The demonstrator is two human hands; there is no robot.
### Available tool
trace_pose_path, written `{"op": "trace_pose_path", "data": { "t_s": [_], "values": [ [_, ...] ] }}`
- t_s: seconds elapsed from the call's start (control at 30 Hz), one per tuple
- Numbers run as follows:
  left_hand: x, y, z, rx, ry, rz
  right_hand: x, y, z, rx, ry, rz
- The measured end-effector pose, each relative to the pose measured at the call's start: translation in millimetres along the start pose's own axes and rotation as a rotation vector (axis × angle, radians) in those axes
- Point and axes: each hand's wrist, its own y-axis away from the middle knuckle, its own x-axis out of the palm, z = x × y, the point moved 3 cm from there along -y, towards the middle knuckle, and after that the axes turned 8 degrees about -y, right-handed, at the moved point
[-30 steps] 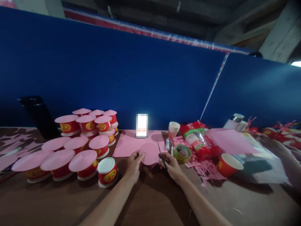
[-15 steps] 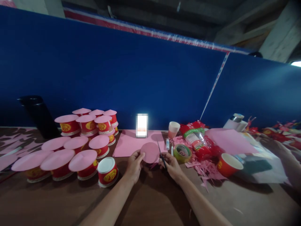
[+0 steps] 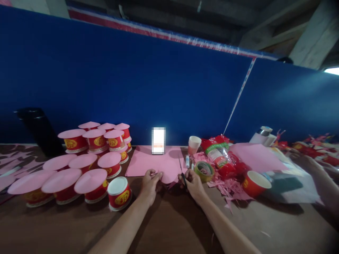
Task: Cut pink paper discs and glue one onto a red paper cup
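Note:
Between my hands is a round pink paper disc, its left edge pinched by the thumb and fingers of my left hand. My right hand is closed round dark-handled scissors, whose blades point up and away beside the disc's right edge. Behind the disc lies a stack of pink sheets, with a bright phone screen standing at its far side. Small pink scraps lie just under the disc. To the left, a red cup with a white base stands upside down without a paper top.
Several red cups with pink cone tops stand at left, near a black bottle. At right are green tape, pink scraps, a red packet, an orange cup and another person's arm.
The disc has tilted flatter and looks brighter. My hands keep their holds on the disc and scissors. The whole view has shifted slightly.

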Motion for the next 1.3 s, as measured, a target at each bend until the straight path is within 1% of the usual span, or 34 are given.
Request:
{"op": "trace_pose_path", "data": {
  "t_s": [0.1, 0.17, 0.33, 0.47, 0.63, 0.87, 1.07, 1.2, 1.3],
  "values": [
    [1.2, -0.1, 0.3, 0.008, 0.013, 0.055, -2.2, -1.8, -3.9, -0.005, 0.012, 0.024],
    [0.9, -0.8, 0.3, 0.018, 0.011, 0.049, -2.8, -2.4, -4.8, -0.011, -0.003, 0.032],
    [0.6, -2.1, 0.6, 0.028, 0.008, 0.042, -2.9, -2.9, -4.6, -0.001, 0.015, -0.002],
    [2.1, -0.7, 0.1, 0.005, 0.005, 0.057, -1.4, -3.4, -5.5, -0.005, 0.029, 0.013],
    [3.5, 1.5, -1.5, -0.025, 0.015, 0.063, -3.0, -3.7, -5.8, -0.040, 0.004, -0.025],
    [3.7, 3.6, -1.8, -0.006, -0.001, 0.064, -3.3, -2.9, -5.3, -0.079, 0.024, 0.036],
    [4.9, 5.7, -4.3, -0.002, -0.001, 0.065, -3.2, -2.3, -5.3, -0.054, 0.019, 0.024],
    [5.1, 5.5, -4.7, -0.007, -0.003, 0.052, -5.0, -2.7, -7.8, -0.089, 0.023, 0.035],
    [5.1, 4.4, -3.6, -0.007, 0.007, 0.058, -5.8, -2.3, -8.9, -0.084, 0.019, 0.031]
  ]
}}
